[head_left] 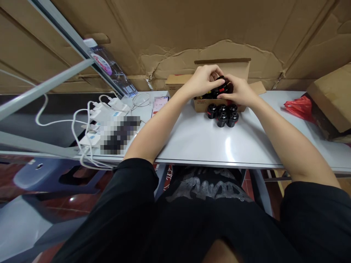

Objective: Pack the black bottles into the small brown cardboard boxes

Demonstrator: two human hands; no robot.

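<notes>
An open cardboard box (201, 106) stands at the back of the white table, with black cylindrical parts inside it. Over the box, my left hand (206, 79) closes its thumb and fingers on a glossy black cylindrical part (221, 87) that bears a red mark. From the other side my right hand (239, 90) curls around the same part, its thumb low and its fingers above. My fingers partly hide the box's contents. In front of the box several more black cylindrical parts (222, 117) stand grouped on the tabletop.
On the left are a power strip (93, 137) with tangled white cables, a phone (159, 104) and a leaning water bottle (112, 69). A red plastic bag (298, 107) and a cardboard carton (333, 96) sit on the right. Cardboard sheets (175, 33) line the back.
</notes>
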